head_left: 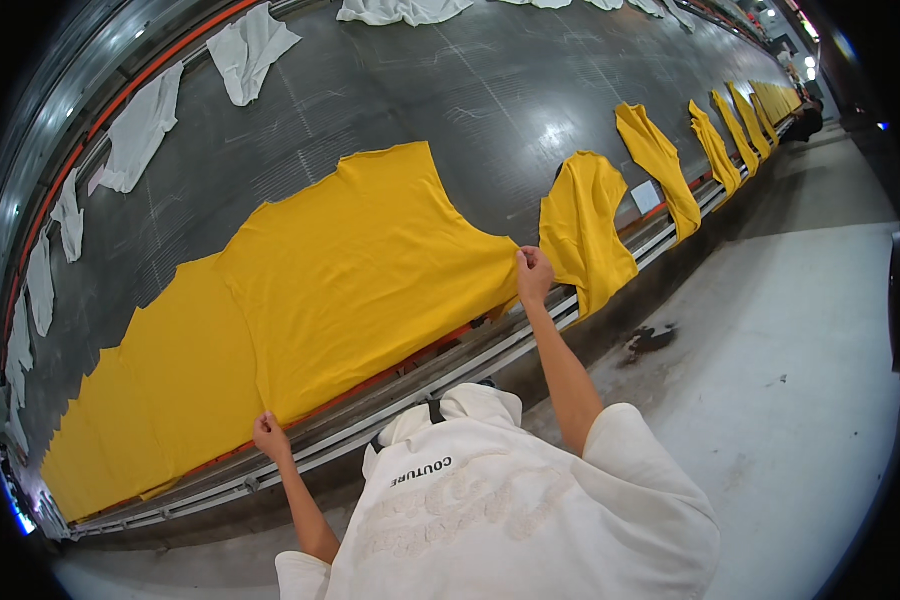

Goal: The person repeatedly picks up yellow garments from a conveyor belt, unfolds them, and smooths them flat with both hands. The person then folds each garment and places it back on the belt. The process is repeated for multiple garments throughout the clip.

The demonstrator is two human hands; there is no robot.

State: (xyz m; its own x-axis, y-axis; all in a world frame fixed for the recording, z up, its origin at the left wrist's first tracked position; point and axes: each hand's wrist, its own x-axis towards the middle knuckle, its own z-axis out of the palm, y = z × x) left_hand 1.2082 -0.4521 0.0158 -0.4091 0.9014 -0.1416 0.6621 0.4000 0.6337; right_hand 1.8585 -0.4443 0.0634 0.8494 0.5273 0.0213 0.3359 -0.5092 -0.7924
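Note:
A yellow cut garment panel (360, 275) lies spread and mostly smooth on a long dark grey table (390, 90). At its near left corner, my left hand (270, 437) pinches the cloth edge over the table's front side. My right hand (534, 274) pinches its right corner, where the cloth pulls into small folds. Further yellow panels (190, 350) lie flat side by side to the left. Just right of my right hand, a rumpled yellow piece (585, 225) hangs partly over the table edge.
Metal rails (410, 415) run along the table's near edge. More yellow pieces (660, 165) drape over that edge to the right, beside a small white square (646, 196). White cloth pieces (250, 52) lie along the far edge. The pale floor (770, 330) has a dark stain (650, 340).

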